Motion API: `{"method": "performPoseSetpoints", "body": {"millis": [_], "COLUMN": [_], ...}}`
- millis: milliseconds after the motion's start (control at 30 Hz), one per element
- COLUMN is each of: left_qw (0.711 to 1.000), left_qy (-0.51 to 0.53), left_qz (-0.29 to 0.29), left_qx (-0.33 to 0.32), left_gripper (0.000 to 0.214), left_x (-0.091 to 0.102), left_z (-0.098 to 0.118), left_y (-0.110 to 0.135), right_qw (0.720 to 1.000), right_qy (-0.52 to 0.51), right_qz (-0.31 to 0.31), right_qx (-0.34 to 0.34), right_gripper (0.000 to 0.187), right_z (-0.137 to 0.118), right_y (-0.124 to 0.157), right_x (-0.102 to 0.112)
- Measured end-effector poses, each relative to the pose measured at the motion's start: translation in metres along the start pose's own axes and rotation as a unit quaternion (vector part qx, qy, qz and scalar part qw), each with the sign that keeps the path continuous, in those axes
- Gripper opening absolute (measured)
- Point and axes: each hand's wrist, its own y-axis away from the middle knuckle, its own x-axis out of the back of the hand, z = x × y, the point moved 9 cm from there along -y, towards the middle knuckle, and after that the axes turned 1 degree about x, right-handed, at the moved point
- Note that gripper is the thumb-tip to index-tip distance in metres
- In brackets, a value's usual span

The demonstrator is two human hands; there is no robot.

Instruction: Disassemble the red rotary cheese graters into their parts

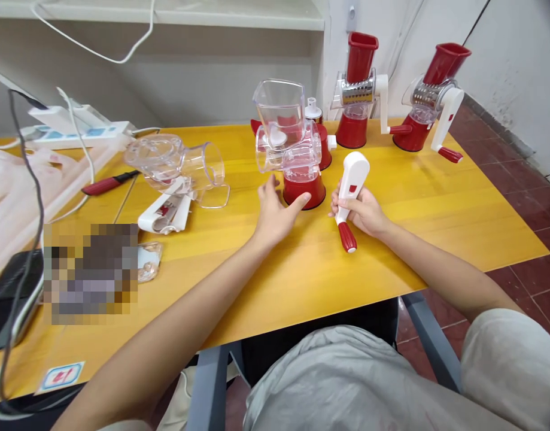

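Note:
In my right hand is a white crank handle with a red grip pointing down toward me. My left hand has its thumb and fingers apart at the front left of a rotary grater body, near its red base; whether it touches the base I cannot tell. That body is clear plastic with a square hopper and stands upright. Behind it, partly hidden, is another red base with a white part on it.
Two assembled rotary graters stand at the back right. To the left lie a clear grater housing, white crank parts, a red-handled tool, a power strip with cables, and plastic bags. A pixelated patch covers something at front left.

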Motion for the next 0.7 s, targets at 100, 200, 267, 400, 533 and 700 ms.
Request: {"method": "performPoseSetpoints", "body": {"millis": [100,200,267,400,533,700], "left_qw": [0.996,0.983,0.966,0.952,0.961,0.931], "left_qy": [0.068,0.169,0.226,0.286,0.272,0.339], "left_qz": [0.056,-0.047,-0.099,-0.096,-0.052,-0.092], "left_qx": [0.027,-0.051,-0.075,-0.044,-0.008,0.101], "left_gripper": [0.059,0.059,0.069,0.081,0.069,0.065], "left_x": [0.021,0.018,0.016,0.018,0.022,0.015], "left_z": [0.007,0.041,0.055,0.051,0.041,0.034], "left_y": [0.035,0.058,0.064,0.06,0.057,0.05], "right_qw": [0.997,0.988,0.983,0.963,0.957,0.973], "right_qy": [0.048,0.102,0.153,0.257,0.28,0.191], "right_qz": [-0.064,-0.118,-0.1,-0.059,-0.067,-0.132], "right_qx": [-0.002,-0.006,0.024,0.062,0.039,-0.006], "right_gripper": [0.074,0.066,0.06,0.062,0.071,0.062], "right_z": [0.005,0.011,0.007,0.0,0.004,0.019], "right_y": [0.007,0.016,0.019,0.026,0.033,0.038], "right_x": [-0.02,-0.044,-0.052,-0.062,-0.072,-0.078]}}
